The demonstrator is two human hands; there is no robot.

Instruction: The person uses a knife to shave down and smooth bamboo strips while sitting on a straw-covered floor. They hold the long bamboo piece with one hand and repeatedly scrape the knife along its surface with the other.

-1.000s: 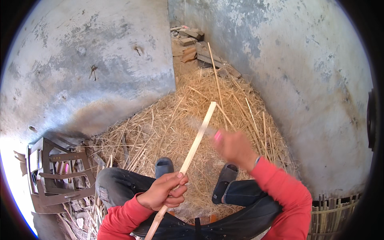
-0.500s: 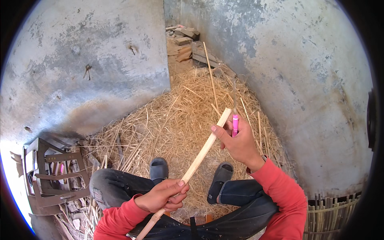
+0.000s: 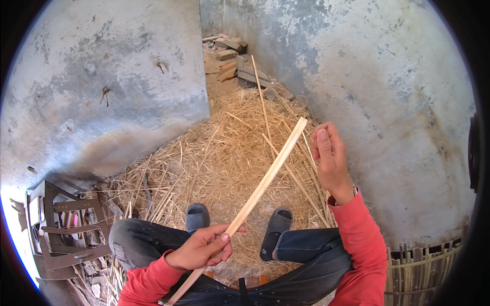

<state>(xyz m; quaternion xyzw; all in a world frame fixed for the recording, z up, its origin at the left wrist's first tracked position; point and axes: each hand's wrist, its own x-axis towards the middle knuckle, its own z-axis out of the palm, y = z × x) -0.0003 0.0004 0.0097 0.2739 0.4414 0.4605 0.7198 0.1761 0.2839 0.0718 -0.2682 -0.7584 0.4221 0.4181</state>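
And here's your left hand [image 3: 205, 249], low on the near left, its grip wrapped firmly around a pale wooden strip [image 3: 267, 175], thumb lying along the top! The strip runs on a slant, near end down over your lap, far end up and to the right, clear of the floor and pointing toward your right hand [image 3: 332, 160]. That hand is raised just beside the strip's far tip, apart from it, fingers curled in; whether that grip has closed on anything, you can't tell from here. A band shows at the wrist, just above the red sleeve [image 3: 360, 229].

Below, it's a carpet of straw-coloured shavings [image 3: 224, 153], spread between the left wall [image 3: 143, 51] and the right wall [image 3: 367, 76], both patchy and grey. A slim stick [image 3: 260, 94] lies across the far part, another loose strip [image 3: 293, 176] lies slantwise right of centre, and a pile of bricks [image 3: 229, 53] sits at the far end. Your dark sandals [image 3: 197, 218] are planted well apart, dark trousers [image 3: 316, 250] bent at the knees. Near left, a dark angular frame [image 3: 76, 205] leans over scraps; near right, a slatted basket [image 3: 418, 275] stands by the wall!
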